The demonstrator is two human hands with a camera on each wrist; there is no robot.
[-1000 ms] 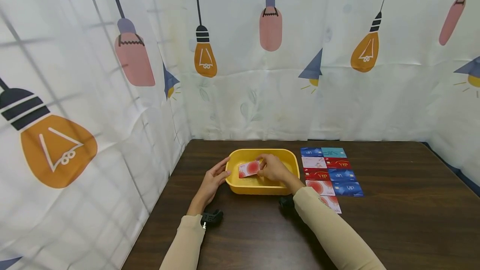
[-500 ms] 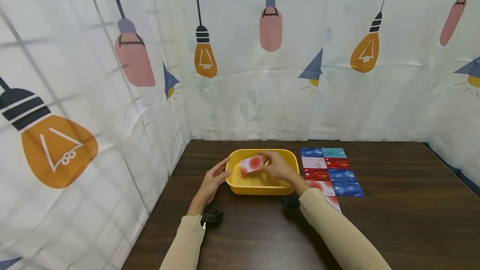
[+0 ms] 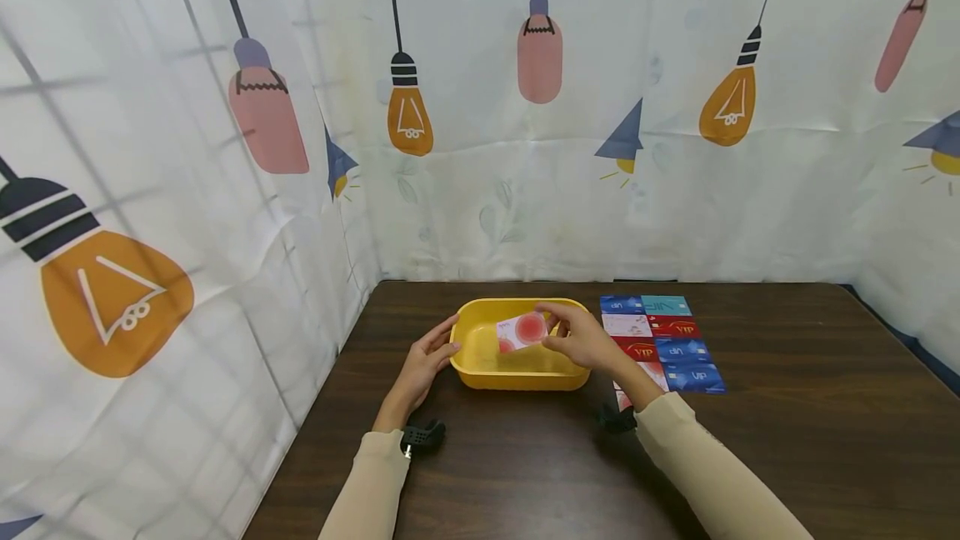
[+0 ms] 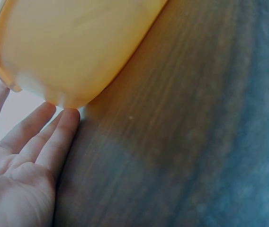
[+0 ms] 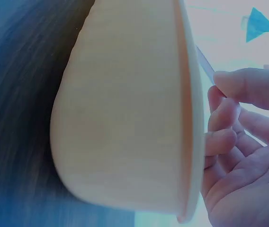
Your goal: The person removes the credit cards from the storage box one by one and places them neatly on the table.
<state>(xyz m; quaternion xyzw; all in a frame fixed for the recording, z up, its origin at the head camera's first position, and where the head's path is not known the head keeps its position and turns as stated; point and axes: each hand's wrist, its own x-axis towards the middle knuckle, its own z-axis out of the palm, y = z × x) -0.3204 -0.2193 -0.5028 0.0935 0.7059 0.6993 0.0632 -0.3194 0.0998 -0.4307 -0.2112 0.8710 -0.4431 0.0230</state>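
A yellow plastic tub (image 3: 480, 376) sits on the dark wooden table (image 3: 787, 432). My left hand (image 3: 429, 357) rests open against the tub's left wall, fingers straight; the left wrist view shows the fingertips (image 4: 68, 118) touching the tub (image 4: 73, 47). My right hand (image 3: 581, 338) pinches a white card with red circles (image 3: 522, 331) above the tub's right half. In the right wrist view the tub's outer wall (image 5: 125, 109) fills the frame, and the card (image 5: 204, 62) shows only as a thin edge by the curled fingers (image 5: 241, 87).
Several cards (image 3: 663, 340), blue, red, teal and white, lie in two columns just right of the tub. Curtains printed with light bulbs (image 3: 408, 119) close the table at the back and left. Black wrist mounts (image 3: 422, 435) sit by both sleeves.
My right hand has lifted the white-and-red card up out of the tub and moved it rightward. The left hand has stayed on the tub's left wall.
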